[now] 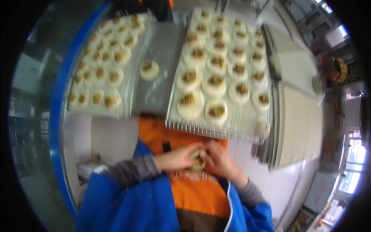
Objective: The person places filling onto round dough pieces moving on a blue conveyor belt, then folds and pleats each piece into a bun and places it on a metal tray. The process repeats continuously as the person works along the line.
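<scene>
Close in front of my orange apron, my left hand (178, 157) and my right hand (221, 160) meet around a pale filled dough bun (199, 162). The fingers of both hands are bent in and pressed against it, hiding part of its top. Beyond the hands lies a large tray (247, 124) covered with several flat round dough wrappers, each with a heap of brown filling in the middle. One lone dough wrapper (154, 73) with filling rests on the metal surface (152, 98) to the left of that tray. The picture is somewhat blurred.
On the far left, another tray (120, 110) bears several more filled wrappers, beside a blue edge (58, 116). A stack of pale boards (299, 123) stands to the right of the large tray. Dark clothing of another person (161, 9) shows at the top.
</scene>
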`<control>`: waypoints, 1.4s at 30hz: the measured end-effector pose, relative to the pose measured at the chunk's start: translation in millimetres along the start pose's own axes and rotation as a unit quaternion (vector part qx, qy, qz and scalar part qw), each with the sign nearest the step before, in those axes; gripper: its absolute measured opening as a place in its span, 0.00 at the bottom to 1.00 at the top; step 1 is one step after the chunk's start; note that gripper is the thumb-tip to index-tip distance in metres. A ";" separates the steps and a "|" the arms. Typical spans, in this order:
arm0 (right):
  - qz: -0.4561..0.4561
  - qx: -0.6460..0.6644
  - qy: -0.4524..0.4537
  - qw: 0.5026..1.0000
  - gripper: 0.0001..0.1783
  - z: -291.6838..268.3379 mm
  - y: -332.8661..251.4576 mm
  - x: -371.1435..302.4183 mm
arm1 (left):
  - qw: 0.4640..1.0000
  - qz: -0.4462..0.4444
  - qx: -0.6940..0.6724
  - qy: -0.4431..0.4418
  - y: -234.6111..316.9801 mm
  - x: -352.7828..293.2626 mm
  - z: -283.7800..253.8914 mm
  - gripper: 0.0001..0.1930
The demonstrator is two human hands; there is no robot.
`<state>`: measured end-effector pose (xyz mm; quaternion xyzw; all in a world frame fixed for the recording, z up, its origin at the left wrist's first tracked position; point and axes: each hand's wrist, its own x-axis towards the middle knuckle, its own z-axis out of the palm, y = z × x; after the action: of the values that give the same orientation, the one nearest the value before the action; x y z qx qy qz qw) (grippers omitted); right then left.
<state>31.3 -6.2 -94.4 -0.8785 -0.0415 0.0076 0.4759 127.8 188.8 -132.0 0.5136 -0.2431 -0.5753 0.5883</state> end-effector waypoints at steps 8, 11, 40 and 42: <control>-0.030 0.027 0.031 0.999 0.09 3.1 -10.7 6.6 | 0.995 0.014 0.034 0.089 -21.9 -9.6 -0.3 0.18; -0.080 -0.035 -0.010 0.996 0.11 0.4 -19.3 5.7 | 0.996 -0.041 0.020 0.074 -34.1 -9.2 -9.1 0.16; -0.112 -0.086 0.007 0.990 0.17 11.1 -18.0 22.2 | 0.987 0.007 -0.076 0.139 -16.8 -15.1 3.3 0.22; -0.139 -0.111 -0.002 0.984 0.13 10.2 -23.4 24.6 | 0.984 0.056 -0.008 0.169 -17.1 -16.6 10.4 0.21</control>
<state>53.7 17.0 -79.8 -0.9114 -0.1647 -0.0619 0.3721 107.7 204.1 -138.4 0.5843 -0.1635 -0.4486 0.6562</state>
